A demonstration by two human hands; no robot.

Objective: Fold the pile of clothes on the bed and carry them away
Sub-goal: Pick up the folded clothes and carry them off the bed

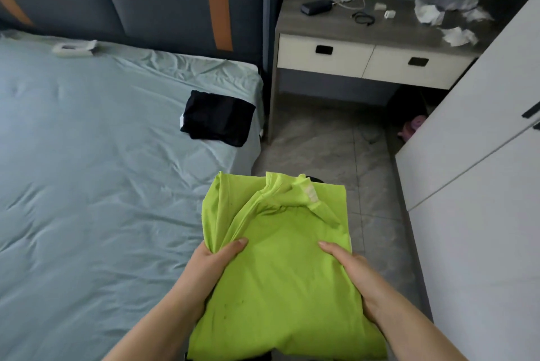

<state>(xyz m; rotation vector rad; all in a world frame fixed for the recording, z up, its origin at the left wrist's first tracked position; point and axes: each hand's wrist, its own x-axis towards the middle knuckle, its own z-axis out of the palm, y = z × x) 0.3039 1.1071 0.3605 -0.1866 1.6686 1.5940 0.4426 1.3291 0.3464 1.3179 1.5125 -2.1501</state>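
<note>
In the head view, the folded green shirt [286,258] is held just off the bed's [87,185] right edge, over the floor. Its sides are gripped by the left hand [214,261] and the right hand [347,267], thumbs on top. Its long axis is pointed away from the person, collar farthest. A black garment [217,118] is seen folded on the bed beyond, on the left hand's side.

Bed [87,156] had a wrinkled pale teal sheet. A folded black garment [217,118] lay near its right edge, a white object [74,49] up by the headboard. The grey-topped desk [336,36] carried a black box [317,7], a black cable [363,18] and crumpled tissues [429,12]. On the tiled floor [321,150], something pink [413,125] sat under the desk.
</note>
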